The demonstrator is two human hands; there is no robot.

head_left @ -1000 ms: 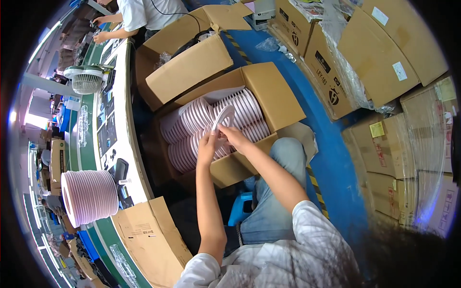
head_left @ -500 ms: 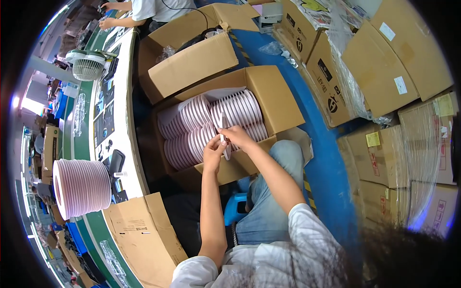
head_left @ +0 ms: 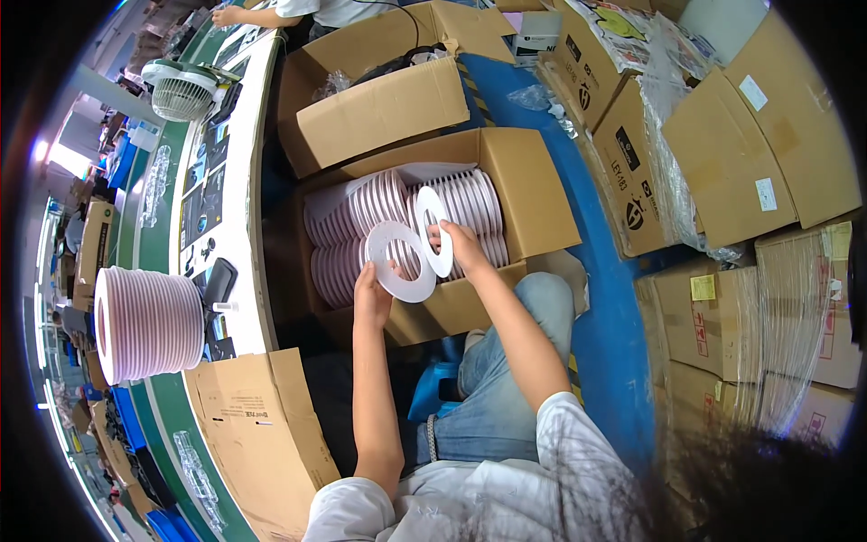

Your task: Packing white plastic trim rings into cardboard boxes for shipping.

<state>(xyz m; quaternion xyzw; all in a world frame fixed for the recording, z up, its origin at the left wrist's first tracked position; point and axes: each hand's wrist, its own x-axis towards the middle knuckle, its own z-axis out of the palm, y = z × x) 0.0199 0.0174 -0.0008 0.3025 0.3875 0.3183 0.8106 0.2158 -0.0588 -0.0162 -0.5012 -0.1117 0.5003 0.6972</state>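
Observation:
My left hand grips the lower left edge of a flat white ring with a large round hole. In my right hand is a second white ring, tilted more on edge, with some of the fingers showing through its hole. The two rings are side by side and seem to overlap slightly. Behind them, an open cardboard box contains several rows of similar pinkish-white rings standing on edge. The held rings hide part of these rows.
A stack of such rings lies on its side on the white-topped bench at my left. Another open box stands beyond. Wrapped cartons line the right, past the blue floor strip. A co-worker's arm shows at the top.
The pale piece held edge-on between my hands now shows as two rings, one in each hand. My hands have moved apart, and the view has shifted slightly.

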